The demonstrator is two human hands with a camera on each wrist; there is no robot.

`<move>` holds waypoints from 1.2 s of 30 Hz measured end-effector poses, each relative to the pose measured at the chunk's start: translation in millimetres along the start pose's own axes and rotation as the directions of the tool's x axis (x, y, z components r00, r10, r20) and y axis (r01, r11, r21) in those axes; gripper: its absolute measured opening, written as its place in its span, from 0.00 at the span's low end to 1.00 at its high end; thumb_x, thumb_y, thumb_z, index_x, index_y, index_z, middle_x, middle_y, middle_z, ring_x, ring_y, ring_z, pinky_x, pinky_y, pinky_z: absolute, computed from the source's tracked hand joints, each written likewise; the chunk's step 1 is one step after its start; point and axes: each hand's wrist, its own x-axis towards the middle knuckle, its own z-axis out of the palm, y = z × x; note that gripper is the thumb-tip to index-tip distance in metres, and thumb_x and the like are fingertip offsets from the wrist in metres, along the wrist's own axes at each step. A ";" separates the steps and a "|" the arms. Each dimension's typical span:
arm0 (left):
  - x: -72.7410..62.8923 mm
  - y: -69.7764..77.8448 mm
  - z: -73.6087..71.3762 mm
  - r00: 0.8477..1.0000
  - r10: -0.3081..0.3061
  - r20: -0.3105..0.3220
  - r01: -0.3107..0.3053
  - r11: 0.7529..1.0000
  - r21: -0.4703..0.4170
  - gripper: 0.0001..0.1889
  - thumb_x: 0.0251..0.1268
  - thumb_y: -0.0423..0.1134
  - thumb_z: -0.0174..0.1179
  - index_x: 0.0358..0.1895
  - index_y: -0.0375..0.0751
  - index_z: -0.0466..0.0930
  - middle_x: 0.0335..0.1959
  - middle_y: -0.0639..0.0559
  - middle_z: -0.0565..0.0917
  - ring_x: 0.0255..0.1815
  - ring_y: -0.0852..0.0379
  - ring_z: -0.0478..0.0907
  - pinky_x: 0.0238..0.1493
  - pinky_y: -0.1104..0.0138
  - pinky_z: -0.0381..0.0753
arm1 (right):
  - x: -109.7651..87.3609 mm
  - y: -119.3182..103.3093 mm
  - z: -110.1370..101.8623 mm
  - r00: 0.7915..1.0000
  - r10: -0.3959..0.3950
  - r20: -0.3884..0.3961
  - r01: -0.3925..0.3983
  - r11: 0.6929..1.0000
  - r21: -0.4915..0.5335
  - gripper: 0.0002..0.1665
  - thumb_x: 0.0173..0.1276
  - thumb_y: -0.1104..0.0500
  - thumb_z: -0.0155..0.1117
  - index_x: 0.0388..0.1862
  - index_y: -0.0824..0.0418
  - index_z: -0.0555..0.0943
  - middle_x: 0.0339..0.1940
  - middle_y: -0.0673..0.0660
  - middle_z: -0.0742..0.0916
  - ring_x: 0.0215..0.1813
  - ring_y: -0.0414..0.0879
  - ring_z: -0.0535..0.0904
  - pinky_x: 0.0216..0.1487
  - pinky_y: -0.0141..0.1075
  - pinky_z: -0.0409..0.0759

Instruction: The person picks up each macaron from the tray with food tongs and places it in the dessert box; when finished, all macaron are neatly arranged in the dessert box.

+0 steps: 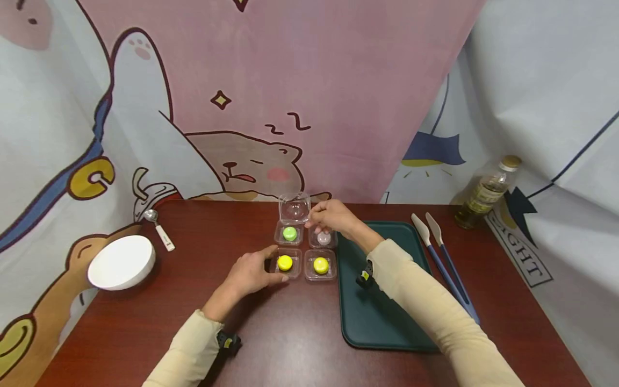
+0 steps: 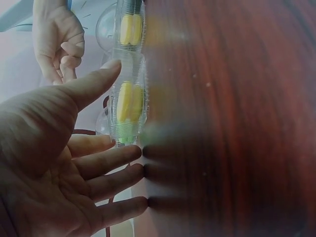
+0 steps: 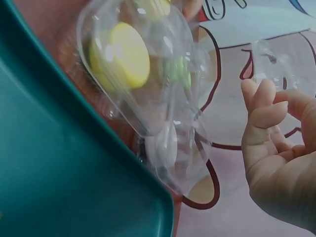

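Note:
My left hand reaches around the front-left clear plastic box, its thumb and straight fingers spread at two sides. A yellow macaron sits in that box. My right hand is raised over the back-right box, which holds a pale macaron. Its thumb and curled fingertips pinch the edge of an upright clear lid. This lid stands behind the back-left box, where a green macaron lies. Another yellow macaron is in the front-right box, with neither hand on it.
A dark green tray lies just right of the boxes, under my right forearm. Beyond it are blue-handled tongs and an oil bottle. To the left stand a white bowl and a scoop. Printed cloth hangs behind the table.

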 end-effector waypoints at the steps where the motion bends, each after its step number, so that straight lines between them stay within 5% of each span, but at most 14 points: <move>1: 0.2 0.0 -0.1 1.000 0.002 -0.002 -0.002 1.000 0.002 0.46 0.48 0.60 0.78 0.71 0.43 0.74 0.59 0.44 0.86 0.57 0.42 0.84 0.54 0.48 0.83 | -2.2 -0.7 1.4 1.000 -0.008 -0.004 0.008 1.000 -0.009 0.09 0.74 0.61 0.60 0.46 0.65 0.84 0.40 0.60 0.92 0.27 0.45 0.83 0.30 0.37 0.79; 5: 0.0 -0.4 -0.6 1.000 0.000 0.001 0.000 1.000 -0.013 0.47 0.48 0.60 0.77 0.73 0.45 0.72 0.59 0.44 0.86 0.58 0.41 0.84 0.54 0.47 0.83 | -8.1 -2.4 6.5 0.999 -0.022 -0.034 0.021 0.999 -0.029 0.07 0.73 0.62 0.60 0.43 0.64 0.83 0.40 0.60 0.92 0.27 0.47 0.83 0.30 0.38 0.79; 12: -4.0 -3.8 -11.3 0.999 -0.006 -0.041 0.004 0.999 -0.047 0.42 0.57 0.65 0.69 0.72 0.48 0.73 0.58 0.48 0.87 0.58 0.44 0.84 0.50 0.46 0.83 | -13.0 -1.5 13.1 0.989 -0.096 -0.112 0.084 0.991 -0.106 0.06 0.70 0.60 0.63 0.40 0.62 0.82 0.37 0.60 0.92 0.36 0.67 0.86 0.25 0.34 0.78; 15: -1.3 -3.0 -22.8 0.995 -0.009 -0.101 0.001 0.997 -0.082 0.39 0.63 0.68 0.62 0.70 0.45 0.75 0.58 0.46 0.87 0.56 0.44 0.85 0.50 0.47 0.83 | -16.3 -1.7 16.3 0.973 -0.177 -0.148 0.147 0.970 -0.194 0.06 0.71 0.59 0.63 0.40 0.61 0.81 0.37 0.61 0.92 0.36 0.67 0.87 0.22 0.31 0.78; 18: 5.4 0.9 -36.0 0.988 -0.025 -0.152 -0.009 0.975 -0.221 0.37 0.69 0.68 0.56 0.69 0.42 0.77 0.58 0.44 0.86 0.56 0.45 0.86 0.54 0.48 0.83 | -19.0 -1.1 19.8 0.943 -0.274 -0.187 0.211 0.931 -0.297 0.05 0.71 0.59 0.64 0.38 0.60 0.80 0.36 0.59 0.93 0.30 0.60 0.89 0.21 0.30 0.78; 21: 13.8 7.6 -46.9 0.992 -0.058 -0.116 -0.004 0.881 -0.473 0.37 0.74 0.66 0.50 0.70 0.39 0.75 0.59 0.41 0.85 0.58 0.45 0.85 0.58 0.51 0.84 | -21.8 -0.4 23.5 0.897 -0.391 -0.207 0.291 0.873 -0.391 0.04 0.70 0.60 0.66 0.36 0.58 0.80 0.34 0.56 0.93 0.26 0.51 0.88 0.22 0.30 0.79; 25: 21.0 18.5 -55.3 0.997 -0.077 0.026 0.070 0.656 -0.751 0.40 0.75 0.67 0.47 0.72 0.35 0.70 0.64 0.37 0.82 0.64 0.41 0.81 0.63 0.51 0.81 | -25.6 1.3 27.6 0.818 -0.544 -0.184 0.387 0.758 -0.525 0.05 0.70 0.60 0.68 0.36 0.56 0.79 0.33 0.53 0.92 0.26 0.41 0.85 0.27 0.30 0.79; 27: 22.9 22.5 -56.4 0.994 -0.076 0.077 0.107 0.580 -0.808 0.41 0.74 0.67 0.48 0.73 0.34 0.68 0.65 0.36 0.80 0.65 0.40 0.80 0.65 0.51 0.79 | -26.9 2.4 28.9 0.781 -0.603 -0.166 0.423 0.705 -0.570 0.05 0.69 0.60 0.68 0.37 0.56 0.79 0.32 0.52 0.91 0.27 0.39 0.83 0.29 0.31 0.80; 29: 23.6 24.9 -56.0 0.992 -0.079 0.097 0.125 0.546 -0.828 0.40 0.74 0.65 0.50 0.72 0.33 0.69 0.66 0.35 0.79 0.65 0.41 0.80 0.65 0.50 0.78 | -28.2 3.1 29.6 0.748 -0.645 -0.155 0.445 0.662 -0.603 0.06 0.69 0.60 0.68 0.37 0.56 0.78 0.32 0.52 0.90 0.28 0.39 0.83 0.29 0.31 0.80; 32: 23.5 26.7 -54.6 0.990 -0.097 0.099 0.136 0.541 -0.830 0.38 0.73 0.62 0.55 0.70 0.33 0.71 0.65 0.35 0.80 0.61 0.46 0.83 0.65 0.51 0.79 | -29.4 3.4 29.5 0.711 -0.687 -0.147 0.471 0.621 -0.627 0.06 0.69 0.61 0.69 0.38 0.57 0.79 0.32 0.52 0.90 0.29 0.39 0.83 0.29 0.31 0.80; 36: 22.9 24.7 -51.6 0.991 -0.108 0.079 0.125 0.548 -0.827 0.33 0.72 0.57 0.59 0.68 0.33 0.74 0.64 0.33 0.81 0.53 0.55 0.87 0.63 0.54 0.81 | -31.7 4.6 27.2 0.711 -0.687 -0.146 0.483 0.630 -0.608 0.05 0.68 0.59 0.71 0.39 0.56 0.83 0.34 0.52 0.92 0.30 0.40 0.86 0.32 0.32 0.83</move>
